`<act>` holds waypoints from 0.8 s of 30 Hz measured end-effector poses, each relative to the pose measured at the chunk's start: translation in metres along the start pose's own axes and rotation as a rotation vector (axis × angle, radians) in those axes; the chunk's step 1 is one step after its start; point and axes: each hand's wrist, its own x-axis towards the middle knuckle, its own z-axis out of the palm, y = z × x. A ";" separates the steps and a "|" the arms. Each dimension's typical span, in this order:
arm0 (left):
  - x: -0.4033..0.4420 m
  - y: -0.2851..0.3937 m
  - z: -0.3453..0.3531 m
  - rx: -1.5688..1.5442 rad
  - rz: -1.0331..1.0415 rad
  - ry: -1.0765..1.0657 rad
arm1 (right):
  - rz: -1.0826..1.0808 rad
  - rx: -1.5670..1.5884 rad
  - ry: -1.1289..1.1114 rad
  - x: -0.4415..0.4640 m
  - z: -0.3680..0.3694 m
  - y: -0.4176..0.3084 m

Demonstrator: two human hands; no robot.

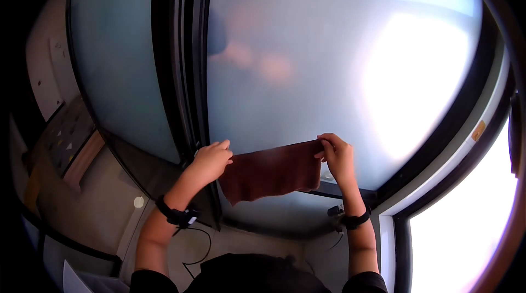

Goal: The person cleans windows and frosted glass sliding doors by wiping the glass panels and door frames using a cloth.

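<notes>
A dark reddish-brown cloth (pixel 269 172) hangs stretched between my two hands, in front of a frosted glass panel (pixel 307 101). My left hand (pixel 212 160) pinches its upper left corner, close to the black vertical frame (pixel 189 74). At the upper right corner, the fingers of my right hand (pixel 335 155) are closed on the cloth. The lower edge of the cloth hangs loose and uneven. Each wrist wears a black strap with a small device.
Left of the black frame stands another frosted panel (pixel 118 46). A bright window (pixel 466 211) lies at the lower right. Behind the left panel is a patterned dark surface (pixel 68 134). A thin black cable (pixel 210 241) loops below my left wrist.
</notes>
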 end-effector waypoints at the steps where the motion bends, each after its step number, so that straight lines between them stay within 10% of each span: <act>1: -0.011 0.004 0.012 0.073 -0.145 0.168 | -0.033 0.117 0.091 -0.018 0.016 0.006; 6: -0.071 0.016 0.033 -0.192 -0.469 0.611 | -0.102 0.480 0.379 -0.105 0.080 0.015; 14: -0.091 0.047 0.015 -0.149 0.168 1.669 | -0.737 0.217 0.782 -0.158 0.102 -0.035; 20: -0.188 0.073 0.054 0.110 -0.027 1.610 | -0.968 -0.962 1.081 -0.260 0.154 -0.071; 24: -0.150 0.065 0.042 0.114 -0.125 1.542 | -0.925 -0.956 1.086 -0.212 0.148 -0.075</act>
